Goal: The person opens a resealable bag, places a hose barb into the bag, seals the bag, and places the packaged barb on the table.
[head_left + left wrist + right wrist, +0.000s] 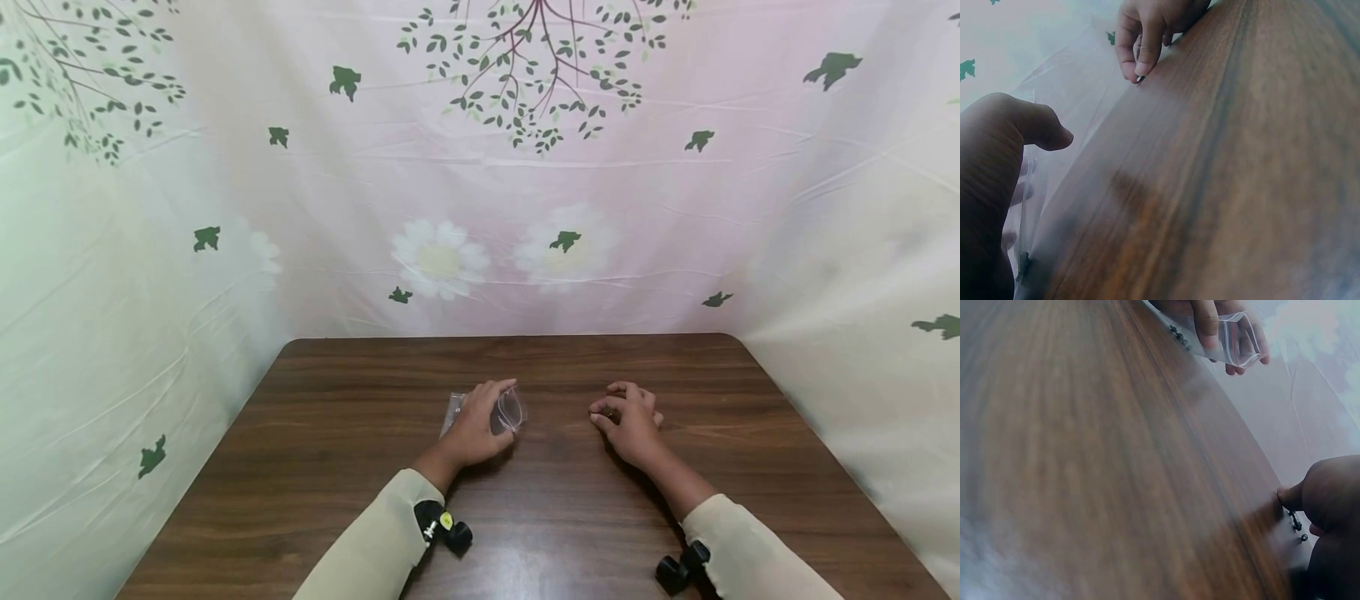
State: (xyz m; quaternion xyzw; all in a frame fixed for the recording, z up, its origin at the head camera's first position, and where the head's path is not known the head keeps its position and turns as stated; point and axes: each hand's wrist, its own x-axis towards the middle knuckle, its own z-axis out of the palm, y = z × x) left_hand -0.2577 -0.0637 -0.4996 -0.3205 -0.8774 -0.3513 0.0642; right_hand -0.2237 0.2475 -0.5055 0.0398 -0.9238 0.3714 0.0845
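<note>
A small clear zip bag (pixel 512 410) is in my left hand (pixel 474 429), left of the table's middle. Thumb and fingers hold it at its mouth, which gapes toward the right. Inside the bag's lower end, the right wrist view shows several small dark pieces (pixel 1179 336). To the right, low over the table, my right hand (pixel 632 423) pinches a tiny dark piece (pixel 1140 79) between thumb and forefinger. Further small dark pieces (pixel 1296 521) lie close by that hand; they are too blurred to name.
The brown wood-grain table (pixel 555 517) reaches back to a hanging cloth (pixel 495 183) printed with leaves and flowers. Similar cloth hangs along the left and right sides. A dark device is strapped at each wrist, over cream sleeves (pixel 375 533).
</note>
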